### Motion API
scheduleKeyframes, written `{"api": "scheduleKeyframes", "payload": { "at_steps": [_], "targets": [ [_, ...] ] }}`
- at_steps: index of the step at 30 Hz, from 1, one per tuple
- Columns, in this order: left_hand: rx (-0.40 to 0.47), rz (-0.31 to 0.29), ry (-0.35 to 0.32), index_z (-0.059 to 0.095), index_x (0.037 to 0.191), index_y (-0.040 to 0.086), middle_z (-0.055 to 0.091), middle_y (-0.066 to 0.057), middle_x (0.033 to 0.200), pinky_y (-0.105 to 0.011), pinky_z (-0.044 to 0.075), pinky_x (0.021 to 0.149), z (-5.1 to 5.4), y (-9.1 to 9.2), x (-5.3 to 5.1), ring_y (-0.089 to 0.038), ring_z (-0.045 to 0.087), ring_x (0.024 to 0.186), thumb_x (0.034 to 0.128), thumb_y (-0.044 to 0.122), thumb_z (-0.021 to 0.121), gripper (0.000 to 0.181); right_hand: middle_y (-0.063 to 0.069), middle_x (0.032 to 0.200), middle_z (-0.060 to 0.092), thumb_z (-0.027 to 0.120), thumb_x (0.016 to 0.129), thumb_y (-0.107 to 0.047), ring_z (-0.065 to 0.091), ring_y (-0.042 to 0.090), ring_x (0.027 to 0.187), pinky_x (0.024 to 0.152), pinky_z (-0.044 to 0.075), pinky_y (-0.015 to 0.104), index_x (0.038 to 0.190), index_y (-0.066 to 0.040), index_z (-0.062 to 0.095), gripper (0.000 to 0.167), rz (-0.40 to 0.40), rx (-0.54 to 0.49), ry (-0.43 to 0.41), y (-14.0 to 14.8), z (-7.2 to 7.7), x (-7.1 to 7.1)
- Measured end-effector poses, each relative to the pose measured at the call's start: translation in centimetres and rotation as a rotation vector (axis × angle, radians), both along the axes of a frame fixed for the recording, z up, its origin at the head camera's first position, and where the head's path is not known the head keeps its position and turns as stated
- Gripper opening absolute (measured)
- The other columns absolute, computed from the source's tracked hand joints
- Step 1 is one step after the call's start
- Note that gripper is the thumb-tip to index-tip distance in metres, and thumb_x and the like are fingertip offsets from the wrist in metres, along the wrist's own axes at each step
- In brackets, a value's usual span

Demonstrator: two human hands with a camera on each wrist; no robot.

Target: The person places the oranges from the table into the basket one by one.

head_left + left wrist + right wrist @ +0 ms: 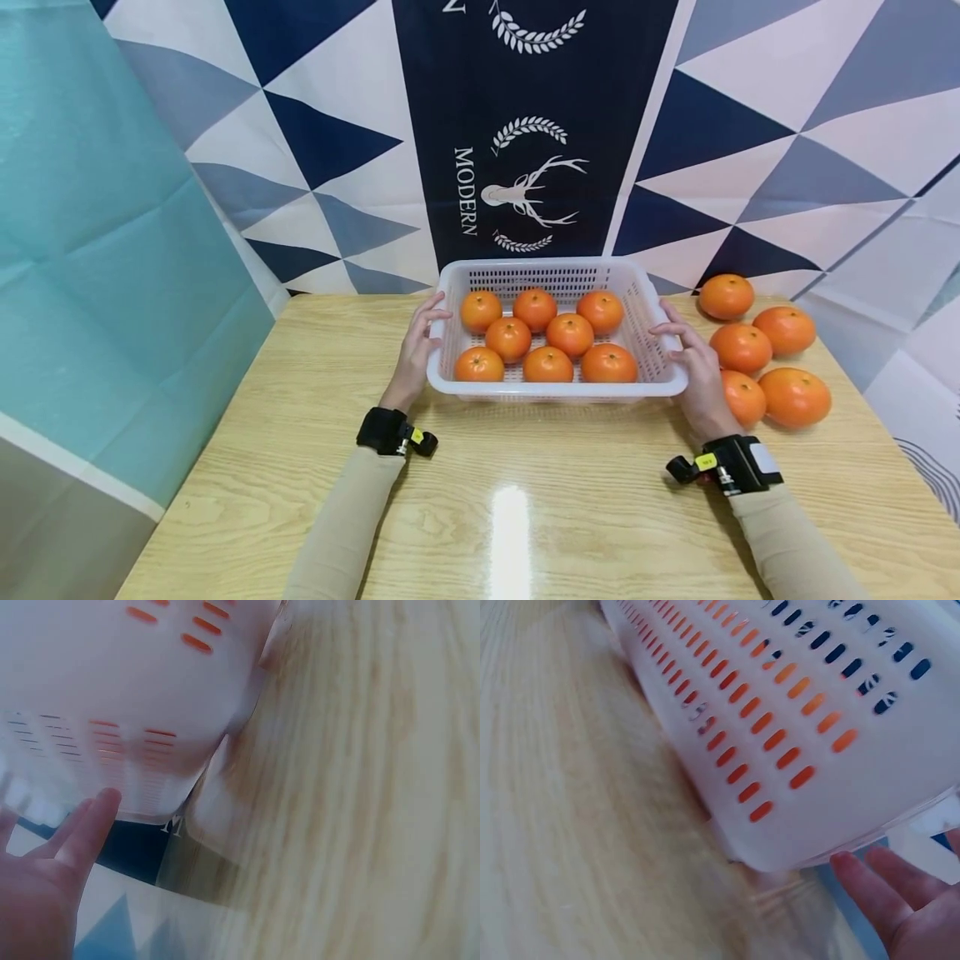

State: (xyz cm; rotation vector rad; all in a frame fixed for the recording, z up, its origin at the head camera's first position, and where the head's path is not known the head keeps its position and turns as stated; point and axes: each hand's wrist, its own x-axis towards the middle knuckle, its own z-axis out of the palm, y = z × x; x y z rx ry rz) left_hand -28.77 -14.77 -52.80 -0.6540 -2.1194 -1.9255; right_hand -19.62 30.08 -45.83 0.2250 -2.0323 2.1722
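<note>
A white plastic basket [555, 389] with slotted walls stands at the far side of the wooden table, holding several oranges [569, 335] in loose rows. My left hand [411, 354] grips the basket's left end, its fingertips over the rim. At the opposite end my right hand [697, 367] holds the rim the same way. The left wrist view has the basket wall [67, 667] close up, with left fingers [94, 825] against it. In the right wrist view, oranges show through the slots, and right fingers [866, 889] meet the basket's lower corner.
More oranges [795, 397] lie in a group on the table just right of my right hand, near the right edge. Behind the basket hangs a patterned cloth [525, 100], and a teal sheet [112, 250] borders the left. The table surface [555, 500] extends toward me.
</note>
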Motion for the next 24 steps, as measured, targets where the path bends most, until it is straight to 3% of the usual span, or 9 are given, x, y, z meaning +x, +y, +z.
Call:
{"api": "scheduleKeyframes", "payload": {
  "at_steps": [4, 6, 8, 11, 14, 17, 19, 22, 24],
  "targets": [
    [-0.006, -0.004, -0.031, 0.068, 0.141, 0.021, 0.035, 0.008, 0.184, -0.065, 0.029, 0.139, -1.5, -0.4, -1.3, -0.022, 0.026, 0.176, 0.0978, 0.005, 0.046, 0.051, 0.003, 0.19, 0.026, 0.036, 0.104, 0.003, 0.024, 0.031, 0.175, 0.111, 0.045, 0.008, 0.138, -0.01, 0.071, 0.05, -0.015, 0.159, -0.016, 0.6, 0.7, 0.1],
    [-0.011, -0.007, -0.033, 0.068, 0.142, 0.022, 0.035, 0.01, 0.184, -0.067, 0.028, 0.139, -1.9, -0.5, -1.7, -0.021, 0.026, 0.176, 0.0975, 0.004, 0.046, 0.052, 0.007, 0.19, 0.025, 0.037, 0.107, 0.001, 0.023, 0.036, 0.176, 0.127, 0.039, 0.016, 0.146, -0.007, 0.066, 0.049, -0.027, 0.274, -0.015, 0.8, 1.5, 0.3],
    [-0.014, -0.004, -0.031, 0.067, 0.141, 0.022, 0.035, 0.011, 0.184, -0.069, 0.029, 0.138, -2.0, -0.5, -1.8, -0.021, 0.026, 0.176, 0.0975, 0.005, 0.046, 0.052, 0.011, 0.19, 0.023, 0.038, 0.111, -0.004, 0.023, 0.043, 0.176, 0.142, 0.029, 0.037, 0.153, -0.006, 0.061, 0.048, -0.034, 0.368, -0.018, 0.9, 2.5, 0.5],
    [-0.009, 0.011, -0.029, 0.068, 0.14, 0.021, 0.036, 0.008, 0.184, -0.067, 0.029, 0.138, -1.9, -0.4, -1.8, -0.021, 0.027, 0.175, 0.097, 0.008, 0.046, 0.05, 0.013, 0.191, 0.018, 0.041, 0.116, -0.012, 0.019, 0.047, 0.176, 0.141, 0.02, 0.072, 0.161, -0.009, 0.055, 0.047, -0.021, 0.45, -0.027, 0.9, 4.5, 1.0],
    [-0.016, 0.03, -0.004, 0.067, 0.139, 0.016, 0.038, -0.001, 0.184, -0.066, 0.031, 0.138, -1.0, -0.1, -0.9, -0.027, 0.027, 0.175, 0.0969, 0.009, 0.047, 0.048, 0.004, 0.191, 0.022, 0.046, 0.119, -0.019, 0.026, 0.031, 0.177, 0.142, 0.031, 0.047, 0.165, -0.018, 0.052, 0.047, -0.029, 0.515, -0.008, 1.5, 6.7, 1.6],
    [-0.014, 0.04, -0.008, 0.068, 0.138, 0.018, 0.038, 0.001, 0.183, -0.062, 0.031, 0.138, -0.9, 0.1, -0.8, -0.025, 0.027, 0.175, 0.0975, 0.011, 0.048, 0.046, -0.013, 0.18, 0.04, 0.053, 0.118, -0.018, 0.043, 0.002, 0.16, 0.117, 0.04, 0.007, 0.166, -0.024, 0.051, 0.048, -0.039, 0.614, 0.063, 3.0, 8.6, 2.4],
    [-0.014, 0.034, -0.025, 0.068, 0.138, 0.022, 0.038, 0.007, 0.183, -0.06, 0.03, 0.139, -0.8, 0.0, -0.7, -0.02, 0.028, 0.175, 0.0986, 0.012, 0.048, 0.045, -0.025, 0.169, 0.046, 0.059, 0.115, -0.012, 0.043, -0.013, 0.148, 0.105, 0.036, -0.002, 0.163, -0.02, 0.055, 0.049, -0.037, 0.705, 0.138, 4.4, 9.7, 3.0],
    [-0.022, 0.018, -0.047, 0.067, 0.14, 0.026, 0.035, 0.014, 0.184, -0.062, 0.029, 0.139, -1.6, -0.3, -1.5, -0.016, 0.026, 0.175, 0.1003, 0.011, 0.048, 0.047, -0.017, 0.169, 0.049, 0.071, 0.107, -0.005, 0.043, -0.004, 0.153, 0.118, 0.03, 0.005, 0.154, -0.012, 0.062, 0.049, 0.005, 0.888, 0.236, 6.5, 10.6, 3.8],
    [-0.036, 0.012, -0.043, 0.067, 0.142, 0.025, 0.034, 0.012, 0.185, -0.067, 0.03, 0.138, -1.7, -0.6, -1.4, -0.02, 0.025, 0.176, 0.1001, 0.01, 0.047, 0.048, 0.005, 0.172, 0.054, 0.081, 0.098, -0.006, 0.045, 0.022, 0.16, 0.13, 0.038, 0.033, 0.145, -0.007, 0.068, 0.049, 0.029, 1.033, 0.285, 7.5, 10.8, 4.2]
  ]
}}
